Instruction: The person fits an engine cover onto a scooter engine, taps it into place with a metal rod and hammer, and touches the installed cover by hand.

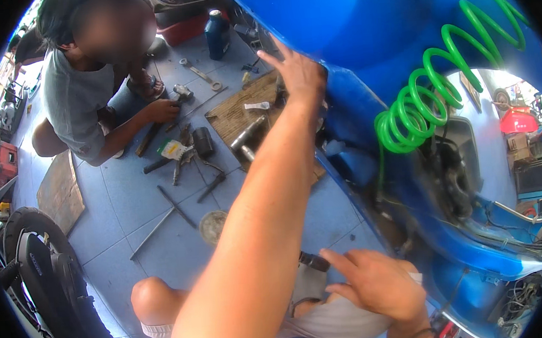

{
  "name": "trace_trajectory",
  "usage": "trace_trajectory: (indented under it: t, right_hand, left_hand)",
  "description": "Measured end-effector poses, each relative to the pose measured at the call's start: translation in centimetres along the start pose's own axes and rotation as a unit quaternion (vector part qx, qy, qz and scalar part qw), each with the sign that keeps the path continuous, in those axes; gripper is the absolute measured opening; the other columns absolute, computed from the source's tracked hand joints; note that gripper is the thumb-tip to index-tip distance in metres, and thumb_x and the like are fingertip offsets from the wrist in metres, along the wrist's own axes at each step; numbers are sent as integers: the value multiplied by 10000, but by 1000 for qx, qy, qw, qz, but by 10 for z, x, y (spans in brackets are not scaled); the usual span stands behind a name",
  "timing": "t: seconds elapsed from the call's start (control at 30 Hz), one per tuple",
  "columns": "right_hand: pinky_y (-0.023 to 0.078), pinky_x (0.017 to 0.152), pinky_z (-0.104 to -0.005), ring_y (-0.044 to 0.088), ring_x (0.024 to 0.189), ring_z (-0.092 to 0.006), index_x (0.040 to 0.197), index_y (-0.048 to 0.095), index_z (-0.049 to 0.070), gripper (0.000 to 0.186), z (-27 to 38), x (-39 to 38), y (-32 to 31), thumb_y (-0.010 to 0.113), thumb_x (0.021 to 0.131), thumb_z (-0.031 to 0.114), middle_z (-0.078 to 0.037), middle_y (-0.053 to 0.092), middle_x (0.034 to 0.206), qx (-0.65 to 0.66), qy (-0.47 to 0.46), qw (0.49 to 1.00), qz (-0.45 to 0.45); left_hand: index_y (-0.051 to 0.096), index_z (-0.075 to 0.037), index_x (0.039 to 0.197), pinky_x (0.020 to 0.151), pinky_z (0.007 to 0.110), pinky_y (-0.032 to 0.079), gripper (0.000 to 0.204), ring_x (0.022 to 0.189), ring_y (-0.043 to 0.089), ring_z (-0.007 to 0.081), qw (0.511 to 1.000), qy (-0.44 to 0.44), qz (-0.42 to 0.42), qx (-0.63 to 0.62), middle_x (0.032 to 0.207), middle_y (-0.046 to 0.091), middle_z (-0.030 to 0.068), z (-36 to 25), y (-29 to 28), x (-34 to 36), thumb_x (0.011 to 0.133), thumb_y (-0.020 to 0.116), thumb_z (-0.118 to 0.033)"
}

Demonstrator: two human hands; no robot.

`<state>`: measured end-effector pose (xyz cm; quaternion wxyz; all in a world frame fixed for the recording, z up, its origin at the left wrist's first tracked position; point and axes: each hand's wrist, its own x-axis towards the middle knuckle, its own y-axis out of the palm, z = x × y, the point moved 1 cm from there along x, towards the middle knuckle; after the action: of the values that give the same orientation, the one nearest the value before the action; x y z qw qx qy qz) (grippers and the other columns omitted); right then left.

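Observation:
My left hand (302, 76) reaches far forward, its fingers spread at the lower edge of a large blue body panel (366, 93). Part of that hand overlaps the panel's edge, so I cannot tell how firmly it touches. Low on the right is my right hand (379, 281), above my lap, with thumb and forefinger apart. Just off its fingertips shows a short dark cylindrical piece (314, 261); contact is unclear. Beneath my left forearm, a metal hammer-like tool (249, 133) lies on a worn wooden board (226, 114).
A coiled green hose (430, 101) hangs before the panel. Across from me a person (84, 106) crouches, one hand at a tool. A combination wrench (201, 74), dark bottle (216, 34), spray gun (182, 151) and rods (153, 232) lie about the tiles. A motorcycle wheel (33, 229) stands left.

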<state>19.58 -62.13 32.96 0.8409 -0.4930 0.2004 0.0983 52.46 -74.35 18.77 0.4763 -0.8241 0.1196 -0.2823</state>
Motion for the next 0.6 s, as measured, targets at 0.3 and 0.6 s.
trace_trajectory:
  t: [0.3, 0.6]
  right_hand:
    - [532, 770, -462, 654, 826, -359, 1397, 531, 67, 602, -1, -1, 2, 751, 892, 311, -162, 628, 880, 5, 0, 1000, -6]
    - [534, 750, -467, 659, 801, -366, 1385, 549, 65, 589, 4, 3, 1, 752, 891, 311, -167, 627, 860, 1, 1, 1000, -5]
  left_hand:
    - [415, -70, 1554, 1089, 878, 87, 663, 1541, 141, 490, 999, 11, 32, 11, 1639, 338, 182, 4, 1, 1, 923, 544, -230]
    - [398, -65, 1560, 1093, 869, 108, 651, 1537, 140, 504, 1000, -8, 25, 0, 1634, 334, 197, 1, -1, 1, 936, 533, -194]
